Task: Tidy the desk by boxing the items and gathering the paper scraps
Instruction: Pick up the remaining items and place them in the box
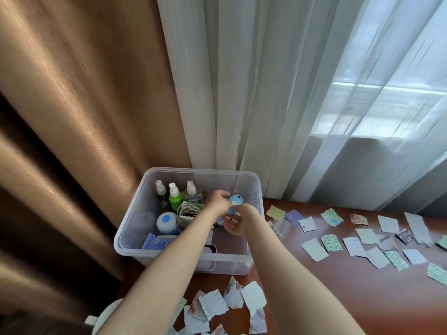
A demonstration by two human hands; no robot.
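Boxing step in hand. The blue item [234, 201] is held low inside the box [125, 240], in its right half, near the spray bottles [174, 198] and jar [167, 222]. The left grip [216, 199] clasps the item's top with curled fingers, and the right grip [238, 222] grasps it from below, fingers curled round its base. Both forearms reach forward over the box's near rim, the wrists converging. Next move, as judged: seat the item on the box floor without toppling the bottles, release both grips, then gather the scraps [314, 249], which lie scattered on the counter [314, 286] to the right of the box and in front of it.
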